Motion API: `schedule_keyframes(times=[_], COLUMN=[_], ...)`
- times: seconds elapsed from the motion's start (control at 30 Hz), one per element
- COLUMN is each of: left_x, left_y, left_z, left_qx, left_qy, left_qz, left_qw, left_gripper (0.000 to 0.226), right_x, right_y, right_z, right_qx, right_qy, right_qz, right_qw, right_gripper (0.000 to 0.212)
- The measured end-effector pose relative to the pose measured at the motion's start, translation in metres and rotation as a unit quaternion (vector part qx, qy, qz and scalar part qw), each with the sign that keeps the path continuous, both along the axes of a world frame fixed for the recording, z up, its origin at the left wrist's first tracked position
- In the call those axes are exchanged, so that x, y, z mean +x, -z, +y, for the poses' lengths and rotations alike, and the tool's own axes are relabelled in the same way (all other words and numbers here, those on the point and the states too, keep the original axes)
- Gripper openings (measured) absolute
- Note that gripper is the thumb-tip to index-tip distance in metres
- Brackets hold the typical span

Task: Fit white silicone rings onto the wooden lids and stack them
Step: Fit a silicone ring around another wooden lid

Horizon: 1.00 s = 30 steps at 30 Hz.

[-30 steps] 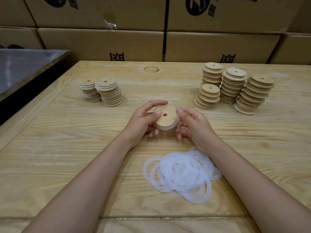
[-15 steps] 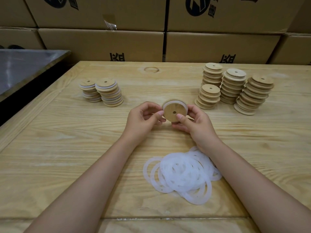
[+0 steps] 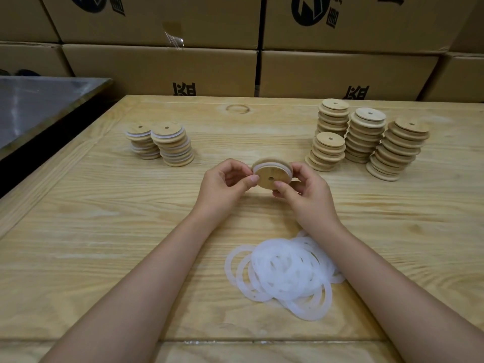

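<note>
We judge the wooden lid [image 3: 264, 180] light and stiff, its silicone ring [image 3: 267, 164] soft and stretchy; our left hand [image 3: 222, 186] and right hand [image 3: 307, 196] pinch its rim between fingers [image 3: 250, 178].

a round wooden lid [image 3: 271, 176] with a small hole through its middle is at the centre of the frame, tilted up on edge with its flat face toward the camera, pinched at its sides by the left hand [image 3: 225, 184] and the right hand [image 3: 309, 192]; a white silicone ring [image 3: 262, 165] sits around its stepped rim. a loose pile of white rings [image 3: 285, 271] lies flat and overlapping in the lower middle, a little right of centre. two short stacks of ringed lids [image 3: 159, 142] stand side by side at the upper left, and four taller, leaning stacks of bare lids [image 3: 366, 137] stand close together at the upper right.
</note>
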<state>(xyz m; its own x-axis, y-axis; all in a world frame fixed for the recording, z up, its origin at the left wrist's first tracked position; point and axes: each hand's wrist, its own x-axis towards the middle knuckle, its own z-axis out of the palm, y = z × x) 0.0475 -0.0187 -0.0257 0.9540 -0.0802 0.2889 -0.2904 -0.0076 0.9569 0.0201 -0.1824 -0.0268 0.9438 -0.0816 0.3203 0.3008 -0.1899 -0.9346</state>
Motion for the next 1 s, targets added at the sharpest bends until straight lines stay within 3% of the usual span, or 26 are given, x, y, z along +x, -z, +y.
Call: schedule_keyframes(times=[0.13,0.23,0.4,0.6,0.87,1.0], left_x=[-0.001,-0.002,-0.003,-0.004,-0.005,-0.006], left_y=[0.001,0.001,0.001,0.002,0.006,0.005], left_z=[-0.001,-0.005,-0.005,-0.005,-0.009,-0.01], left_qx=[0.01,0.047,0.07,0.13,0.191,0.153], left_qy=[-0.003,0.006,-0.006,-0.004,-0.033,-0.021], left_qz=[-0.005,-0.03,-0.048,-0.108,-0.19,-0.133], left_qw=[1.0,0.998,0.996,0.986,0.962,0.979], left_gripper=[0.038,0.036,0.035,0.034,0.029,0.037], right_x=[-0.002,-0.004,-0.007,-0.007,-0.01,-0.007], right_y=[-0.001,-0.001,-0.003,-0.005,-0.01,-0.011], right_z=[0.0,0.003,0.004,0.004,0.008,0.007], right_qx=[-0.078,-0.078,-0.131,-0.125,-0.187,-0.115], right_qy=[0.023,0.051,0.09,0.058,0.048,0.065], right_qz=[-0.027,-0.06,-0.199,-0.131,-0.138,-0.093], right_qw=[0.996,0.994,0.967,0.982,0.971,0.987], right_gripper=[0.032,0.033,0.007,0.003,0.006,0.012])
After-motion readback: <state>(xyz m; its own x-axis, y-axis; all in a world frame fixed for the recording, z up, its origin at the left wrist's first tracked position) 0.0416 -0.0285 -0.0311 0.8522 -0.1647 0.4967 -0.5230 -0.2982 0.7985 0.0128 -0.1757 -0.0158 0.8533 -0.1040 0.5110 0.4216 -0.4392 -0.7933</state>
